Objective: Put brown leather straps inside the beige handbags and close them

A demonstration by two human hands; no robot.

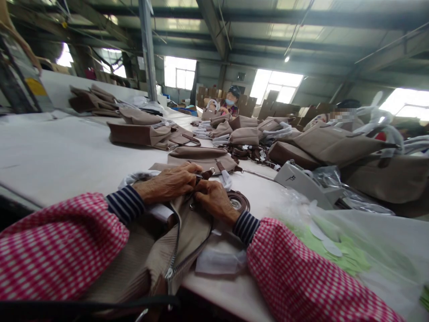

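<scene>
A beige handbag (197, 221) lies before me with its top unzipped and a ribbed lining showing. Its zipper (177, 246) runs towards me, with the silver slider (169, 275) at the near end. My left hand (172, 183) grips the far end of the bag, fingers bent. Close beside it, my right hand (216, 199) is closed on the same end, near a small metal ring. The fingers hide exactly what is pinched. A coiled brown strap (246, 201) lies to the right of my right hand. Just beyond my hands rests another beige handbag (201, 155).
More handbags (134, 134) lie at the left back, and a large pile (330, 143) fills the right. A grey device (298, 181) stands at right, behind a clear plastic bag (385, 241) over green pieces (348, 252). A masked co-worker (231, 107) is across the table.
</scene>
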